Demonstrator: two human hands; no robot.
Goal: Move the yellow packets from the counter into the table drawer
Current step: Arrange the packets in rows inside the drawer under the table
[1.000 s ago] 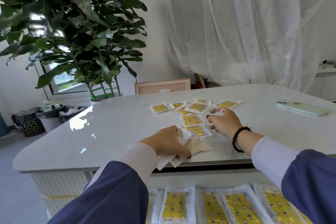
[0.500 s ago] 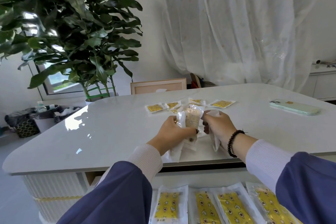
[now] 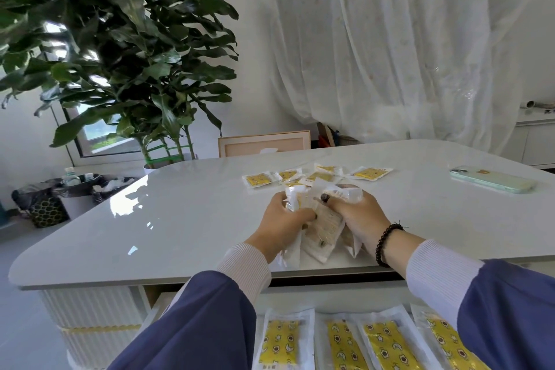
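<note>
My left hand (image 3: 283,219) and my right hand (image 3: 357,213) are both closed on one bunch of yellow packets (image 3: 322,227), held upright just above the white counter (image 3: 186,219) near its front edge. The packets' pale backs face me. Several more yellow packets (image 3: 259,179) lie flat on the counter beyond my hands, one at the right end (image 3: 371,173). Below the counter the table drawer (image 3: 156,309) stands open, with a row of long yellow packets (image 3: 280,339) lying in it. My sleeves hide part of the drawer.
A pale green phone (image 3: 492,182) lies on the counter at the right. A large potted plant (image 3: 120,69) stands behind the counter's left end, with bins (image 3: 45,198) on the floor beside it. A framed board (image 3: 264,143) and white curtain are behind.
Both hands picked packets up off the counter, lifted them and came together. They now grip one bunch between them, lower and closer to the counter's front edge than half a second ago.
</note>
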